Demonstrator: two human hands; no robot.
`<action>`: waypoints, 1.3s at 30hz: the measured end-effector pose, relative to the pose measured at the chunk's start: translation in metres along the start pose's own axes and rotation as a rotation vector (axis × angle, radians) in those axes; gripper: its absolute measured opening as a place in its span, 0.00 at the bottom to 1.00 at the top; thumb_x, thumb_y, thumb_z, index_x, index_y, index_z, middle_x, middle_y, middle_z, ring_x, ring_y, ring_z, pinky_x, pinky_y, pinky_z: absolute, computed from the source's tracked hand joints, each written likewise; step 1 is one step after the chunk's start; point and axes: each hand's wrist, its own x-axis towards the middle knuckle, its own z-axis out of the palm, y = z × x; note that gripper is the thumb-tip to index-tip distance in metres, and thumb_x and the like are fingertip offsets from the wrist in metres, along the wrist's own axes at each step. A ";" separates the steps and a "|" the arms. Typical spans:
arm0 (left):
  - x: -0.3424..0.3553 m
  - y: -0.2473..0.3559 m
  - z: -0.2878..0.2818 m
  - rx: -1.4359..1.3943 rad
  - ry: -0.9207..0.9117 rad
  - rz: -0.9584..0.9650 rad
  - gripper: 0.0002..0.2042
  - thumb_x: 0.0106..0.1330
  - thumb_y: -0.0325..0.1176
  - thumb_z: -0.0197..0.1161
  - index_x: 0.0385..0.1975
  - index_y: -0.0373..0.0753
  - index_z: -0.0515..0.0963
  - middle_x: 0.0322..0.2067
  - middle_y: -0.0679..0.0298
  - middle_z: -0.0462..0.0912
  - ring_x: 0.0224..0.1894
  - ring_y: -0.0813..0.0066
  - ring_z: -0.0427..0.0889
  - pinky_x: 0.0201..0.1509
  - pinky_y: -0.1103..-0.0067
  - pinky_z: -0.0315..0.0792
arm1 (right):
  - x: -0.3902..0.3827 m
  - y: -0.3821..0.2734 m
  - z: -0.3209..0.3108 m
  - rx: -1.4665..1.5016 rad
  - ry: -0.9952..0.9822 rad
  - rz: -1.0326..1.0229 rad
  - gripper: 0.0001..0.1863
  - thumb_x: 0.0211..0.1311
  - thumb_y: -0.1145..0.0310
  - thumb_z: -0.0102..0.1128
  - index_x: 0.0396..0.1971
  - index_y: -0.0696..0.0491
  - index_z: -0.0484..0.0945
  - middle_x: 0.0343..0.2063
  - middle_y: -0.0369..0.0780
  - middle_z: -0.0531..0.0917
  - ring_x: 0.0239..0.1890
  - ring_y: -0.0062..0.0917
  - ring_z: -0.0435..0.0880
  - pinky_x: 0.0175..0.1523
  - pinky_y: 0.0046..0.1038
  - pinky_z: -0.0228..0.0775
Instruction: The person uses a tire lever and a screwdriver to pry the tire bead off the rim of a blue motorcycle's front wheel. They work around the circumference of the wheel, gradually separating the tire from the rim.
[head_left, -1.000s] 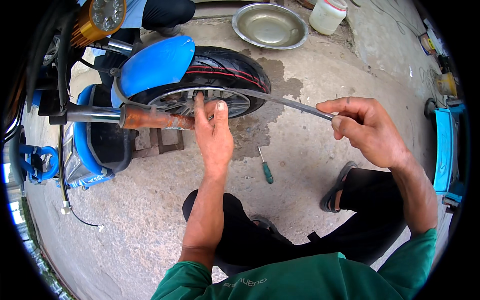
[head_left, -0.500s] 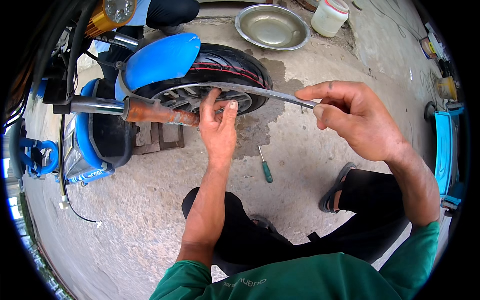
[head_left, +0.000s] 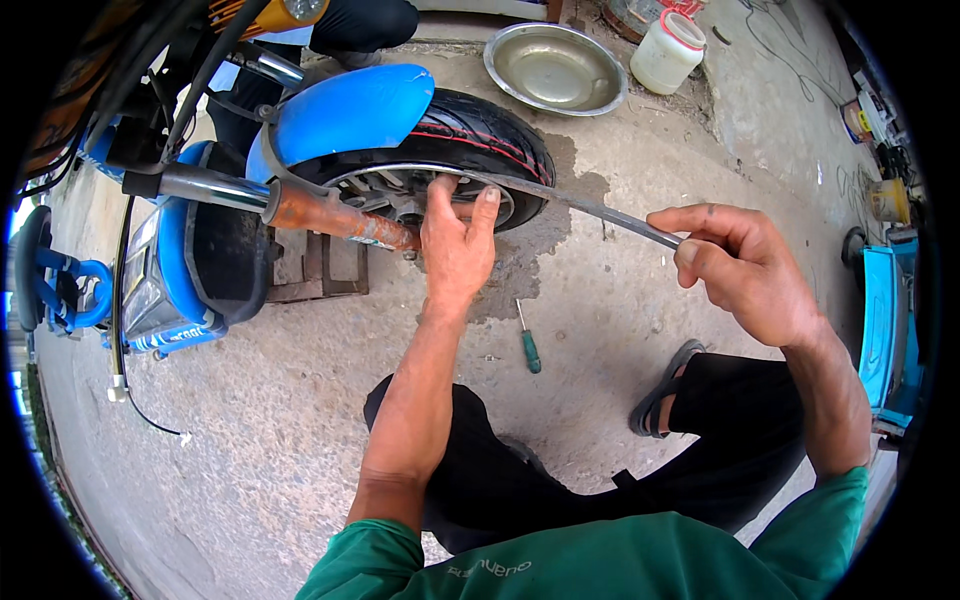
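A long flat metal tire lever [head_left: 600, 211] is pinched at its outer end between the thumb and fingers of my right hand [head_left: 748, 268]. Its far tip meets the edge where the black tire [head_left: 490, 118] sits against the wheel rim [head_left: 375, 176]. My left hand [head_left: 458, 245] is closed on the rim beside that tip; its fingertips are partly hidden among the spokes, and the thumb points up. Left of this hand runs a rusty orange fork leg [head_left: 325, 212], and a blue fender [head_left: 350, 108] covers part of the tire.
A green-handled screwdriver [head_left: 530, 352] lies on the concrete floor below the wheel. Behind the tire are a metal basin [head_left: 592, 109] and a white jar [head_left: 662, 60]. Another person's dark-clothed leg [head_left: 372, 26] shows behind the fender. Light-blue equipment [head_left: 882, 310] stands at far right.
My right hand has moved down and outward, so the lever slopes more steeply. My left hand keeps to the rim. The whole view has shifted slightly.
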 end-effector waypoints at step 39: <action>0.007 0.001 0.020 0.343 0.069 0.006 0.29 0.67 0.31 0.71 0.62 0.25 0.65 0.45 0.50 0.83 0.38 0.70 0.86 0.48 0.71 0.78 | 0.001 0.002 0.004 -0.078 -0.001 0.002 0.20 0.71 0.72 0.51 0.58 0.59 0.81 0.27 0.32 0.80 0.31 0.13 0.75 0.38 0.22 0.70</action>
